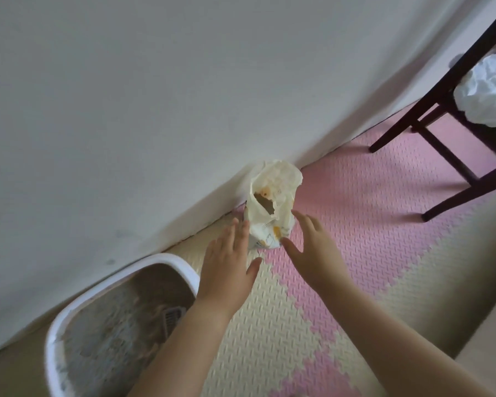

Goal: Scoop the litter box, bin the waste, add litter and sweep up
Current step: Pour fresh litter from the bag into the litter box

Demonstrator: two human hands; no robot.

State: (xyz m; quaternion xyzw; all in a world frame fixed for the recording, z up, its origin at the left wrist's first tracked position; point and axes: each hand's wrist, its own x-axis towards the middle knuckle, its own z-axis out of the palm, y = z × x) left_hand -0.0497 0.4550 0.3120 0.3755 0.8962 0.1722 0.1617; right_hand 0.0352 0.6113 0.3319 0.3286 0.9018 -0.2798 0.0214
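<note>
A torn-open white litter bag with yellow print stands upright on the foam floor mat against the wall. My left hand reaches toward its left side with straight fingers, fingertips at the bag's lower edge. My right hand is spread open just right of the bag, thumb near its base. Neither hand grips anything. The white-rimmed litter box with grey-brown litter sits at lower left, and a grey scoop lies in it, partly hidden by my left forearm.
A pink and cream foam mat covers the floor. A dark wooden chair stands at the upper right with a crumpled white plastic bag on it. The white wall runs diagonally behind the bag.
</note>
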